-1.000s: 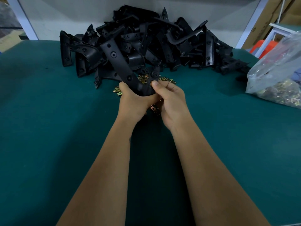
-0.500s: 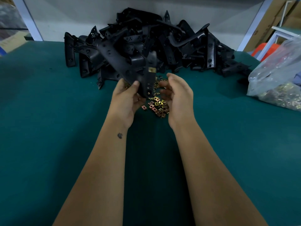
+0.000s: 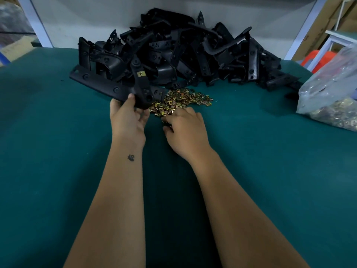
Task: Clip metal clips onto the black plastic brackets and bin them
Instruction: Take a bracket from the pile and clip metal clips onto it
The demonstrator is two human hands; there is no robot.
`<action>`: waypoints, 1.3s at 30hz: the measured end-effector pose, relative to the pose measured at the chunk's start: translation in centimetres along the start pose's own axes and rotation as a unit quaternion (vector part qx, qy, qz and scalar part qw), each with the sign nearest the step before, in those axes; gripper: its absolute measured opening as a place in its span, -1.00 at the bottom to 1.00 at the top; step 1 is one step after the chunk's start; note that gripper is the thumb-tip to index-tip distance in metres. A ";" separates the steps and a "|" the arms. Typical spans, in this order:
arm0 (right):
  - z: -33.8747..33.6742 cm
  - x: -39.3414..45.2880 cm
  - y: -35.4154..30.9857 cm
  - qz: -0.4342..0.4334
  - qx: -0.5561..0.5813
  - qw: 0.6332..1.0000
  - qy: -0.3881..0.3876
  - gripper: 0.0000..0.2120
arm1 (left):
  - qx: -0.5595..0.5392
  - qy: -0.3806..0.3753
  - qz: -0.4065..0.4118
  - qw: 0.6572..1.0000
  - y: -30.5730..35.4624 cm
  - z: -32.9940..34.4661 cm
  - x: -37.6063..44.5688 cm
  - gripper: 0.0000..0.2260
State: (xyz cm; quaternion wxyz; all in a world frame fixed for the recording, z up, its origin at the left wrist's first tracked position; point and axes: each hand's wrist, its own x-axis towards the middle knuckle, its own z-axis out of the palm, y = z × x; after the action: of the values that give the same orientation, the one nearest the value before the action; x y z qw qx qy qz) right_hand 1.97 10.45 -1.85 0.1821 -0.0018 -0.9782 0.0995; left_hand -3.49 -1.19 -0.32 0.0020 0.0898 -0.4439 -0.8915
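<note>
Now left hand [image 3: 127, 118] holds bracket [image 3: 108, 85] lengthwise leftward.

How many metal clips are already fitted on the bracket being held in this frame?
1 is plainly visible: a brass-coloured metal clip on the upright arm of the black bracket that the left hand holds. A glint near the bracket's right end could be another; hidden faces may carry more.

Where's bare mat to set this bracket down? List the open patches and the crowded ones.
Bare green mat lies left of the left hand, below the held bracket. More lies right of the right hand, before the plastic bag. Crowded: the bracket pile at the back, and the loose clips ahead of the hands.
</note>
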 end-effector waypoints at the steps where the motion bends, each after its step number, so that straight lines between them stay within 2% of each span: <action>1: 0.0 0.1 -0.1 -0.002 -0.010 1.000 0.003 -0.74 | 0.016 -0.007 -0.001 1.000 -0.1 0.1 0.0 -0.88; 6: -0.3 0.3 -0.3 0.018 0.023 0.999 0.024 -0.91 | 0.050 -0.033 0.006 0.998 -0.6 0.6 -0.1 -0.88; 10: -0.2 0.3 -0.2 0.026 0.036 0.999 0.022 -0.81 | 0.033 -0.054 0.005 0.998 -0.8 0.7 -0.1 -0.88; 12: -0.2 0.4 0.0 0.041 0.097 0.994 0.034 -0.74 | 0.027 -0.064 0.002 0.998 -0.9 0.7 -0.1 -0.88; 14: -0.7 0.3 0.1 0.093 0.248 0.962 0.069 -0.73 | 0.024 -0.073 -0.005 0.997 -1.1 0.9 -0.2 -0.86; 16: -1.2 0.3 0.4 0.150 0.393 0.901 0.106 -0.74 | 0.011 -0.092 -0.020 0.995 -1.3 1.1 -0.4 -0.85; 18: -1.7 0.4 0.7 0.193 0.493 0.839 0.125 -0.76 | -0.001 -0.125 -0.036 0.992 -1.6 1.3 -0.6 -0.84; 21: -2.1 0.5 1.2 0.237 0.592 0.757 0.143 -0.81 | 0.001 -0.154 -0.048 0.987 -1.9 1.5 -0.9 -0.83; 25: -2.4 0.6 1.4 0.243 0.678 0.679 0.142 -0.81 | 0.004 -0.159 -0.058 0.986 -2.2 1.7 -1.0 -0.86; 35: -3.0 0.4 1.7 0.250 0.753 0.597 0.119 -0.86 | -0.040 -0.157 -0.076 0.984 -2.2 1.7 -0.9 -0.85; 37: -3.0 0.3 1.8 0.242 0.757 0.595 0.116 -0.86 | -0.038 -0.161 -0.078 0.983 -2.2 1.8 -1.0 -0.85; 39: -2.9 0.3 1.8 0.235 0.747 0.611 0.115 -0.86 | -0.032 -0.164 -0.079 0.983 -2.3 1.8 -1.1 -0.84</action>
State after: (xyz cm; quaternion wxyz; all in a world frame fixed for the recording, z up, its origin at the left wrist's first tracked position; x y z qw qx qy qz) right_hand 2.69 12.83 0.59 0.2021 -0.1066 -0.5023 0.8340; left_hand -2.57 1.72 -0.90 -0.1383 -0.0230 -0.4012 -0.9052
